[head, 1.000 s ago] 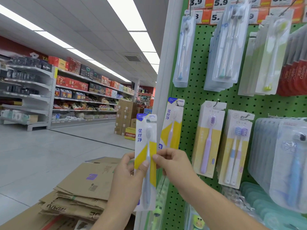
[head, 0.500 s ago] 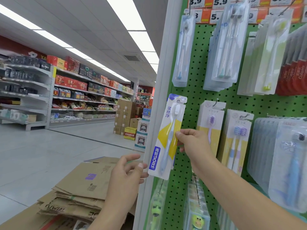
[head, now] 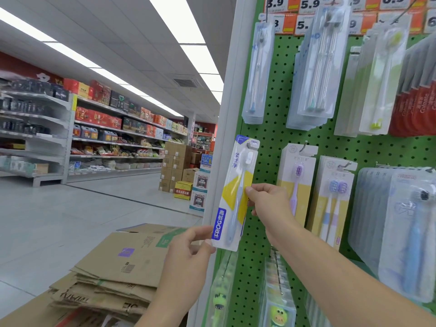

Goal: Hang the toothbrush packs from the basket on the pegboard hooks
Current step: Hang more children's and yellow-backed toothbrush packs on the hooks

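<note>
Toothbrush pack (head: pixel 236 197), white card with yellow diamond and blue FROG strip, hanging tilted from a hook (head: pixel 248 145) at the left margin of the green pegboard (head: pixel 271 142), lower end swung out over the white upright post (head: pixel 226 114). Right hand (head: pixel 269 204) at the pack's right edge, mid-height, thumb and fingers pinched on the card. Left hand (head: pixel 188 251) at the pack's lower left corner, thumb and forefinger closed on that corner beside the blue strip.

Just right of the pack: yellow-and-white pack with a purple brush (head: pixel 296 182), partly covered by the right hand and wrist. Further right of the pack: twin-brush pack (head: pixel 332 201), then a deep stack of clear blister packs with a blue brush (head: pixel 405 232). Above the pack: clear single-brush packs (head: pixel 256 74), a clear twin-brush stack (head: pixel 316 74), a pack with a yellow-green brush (head: pixel 379 79), red Colgate cartons (head: pixel 420 107), and orange price tags (head: pixel 311 10) along the top. Below the pack: children's packs with green frog figures (head: pixel 278 312), crossed by the right forearm.

Left of and below the pack: flattened cardboard boxes (head: pixel 113 279) piled low, partly behind the left forearm. Far left of the pack: aisle floor, stocked shelves (head: pixel 101 128), stacked brown cartons (head: pixel 174 166). Basket not in view.
</note>
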